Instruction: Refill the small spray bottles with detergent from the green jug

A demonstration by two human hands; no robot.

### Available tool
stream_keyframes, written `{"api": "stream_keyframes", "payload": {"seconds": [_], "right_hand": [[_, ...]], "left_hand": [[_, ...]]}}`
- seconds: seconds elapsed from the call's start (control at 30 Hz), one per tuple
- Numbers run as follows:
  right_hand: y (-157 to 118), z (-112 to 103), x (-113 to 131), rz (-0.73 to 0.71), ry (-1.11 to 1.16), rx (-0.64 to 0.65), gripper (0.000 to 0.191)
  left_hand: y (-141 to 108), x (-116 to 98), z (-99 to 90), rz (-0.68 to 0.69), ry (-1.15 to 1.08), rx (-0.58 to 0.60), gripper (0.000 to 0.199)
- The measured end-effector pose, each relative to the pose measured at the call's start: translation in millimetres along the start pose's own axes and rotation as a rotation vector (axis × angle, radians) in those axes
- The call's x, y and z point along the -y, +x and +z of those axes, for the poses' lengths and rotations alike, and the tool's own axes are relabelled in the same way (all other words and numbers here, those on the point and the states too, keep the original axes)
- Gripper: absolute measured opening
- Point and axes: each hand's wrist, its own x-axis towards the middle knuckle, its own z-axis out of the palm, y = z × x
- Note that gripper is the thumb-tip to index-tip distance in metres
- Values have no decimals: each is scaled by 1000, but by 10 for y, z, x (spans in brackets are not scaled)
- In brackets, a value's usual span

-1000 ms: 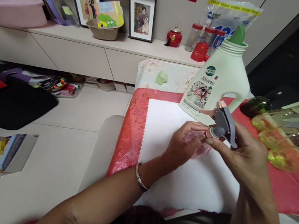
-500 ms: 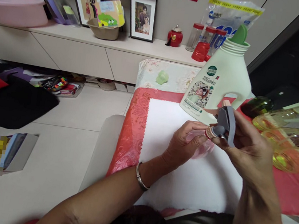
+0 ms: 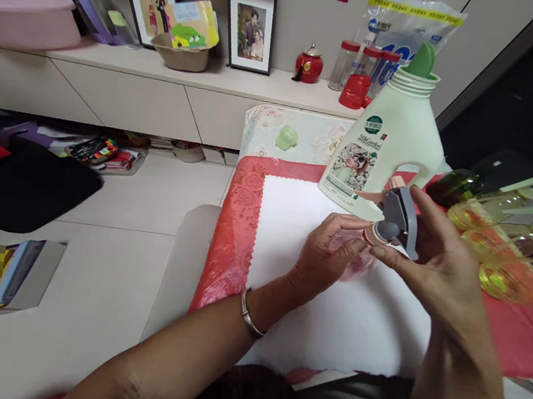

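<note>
My left hand (image 3: 327,252) is closed round a clear pink spray bottle (image 3: 360,268), its thumb near the neck. A grey trigger spray head (image 3: 394,218) sits at the bottle's neck, tilted towards the right. My right hand (image 3: 439,261) grips this spray head, thumb by the pinkish collar and fingers behind the trigger, partly hidden. Under both hands lies a white cloth (image 3: 288,222). Just behind them stands a big pale green detergent jug (image 3: 399,125), uncapped, with a green piece (image 3: 422,58) in its mouth.
A light green cap (image 3: 287,137) rests on the flowered far end of the table. Red covering (image 3: 231,221) edges the white cloth. Several clear bottles with yellow liquid (image 3: 501,279) stand at the right. Behind is a cabinet ledge (image 3: 281,87) with frames, jars and a pink basin (image 3: 25,17).
The right fingers have shifted slightly round the spray head, the index finger now straighter. The spray head has turned a little. The left hand keeps its hold; the view has moved slightly.
</note>
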Motion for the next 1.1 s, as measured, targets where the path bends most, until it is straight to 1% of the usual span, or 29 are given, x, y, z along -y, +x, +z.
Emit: {"api": "stream_keyframes", "payload": {"seconds": [0.07,0.1,0.2,0.27,0.37,0.53,0.63,0.7,0.77,0.83,0.87,0.93,1.0,1.1], "right_hand": [[10,-43,17,37,172,61,91],[15,-55,19,47,233,72,90],[27,-46,-7,49,295,57,86],[32,-22,-34,32,304,43,86],[38,16,-52,7,292,-2,91],[38,87,-29,12,183,-93,103],[36,102,-22,9,143,-133,106],[39,81,-21,24,179,-104,104],[45,45,-20,38,259,-17,100],[53,17,-21,33,333,67,94],[57,13,-23,23,356,87,91],[61,24,-31,1,373,79,88],[63,51,-43,-5,374,53,87],[65,90,-58,15,377,-11,87]], "left_hand": [[3,3,2,-9,11,-4,30],[5,6,2,-11,18,-4,29],[8,14,2,3,16,-5,28],[8,17,2,1,13,-6,27],[5,13,2,-10,12,-1,27],[-9,3,-8,-9,-20,16,29],[-12,16,-13,21,7,16,28],[-7,26,-13,37,20,11,27],[-2,28,-9,34,21,-1,26],[1,26,-3,-2,12,-5,26],[-1,26,1,-31,3,-8,26],[-13,36,10,-83,-6,-13,31],[-35,62,24,-95,42,-15,42],[-74,128,56,-92,270,-17,74]]}}
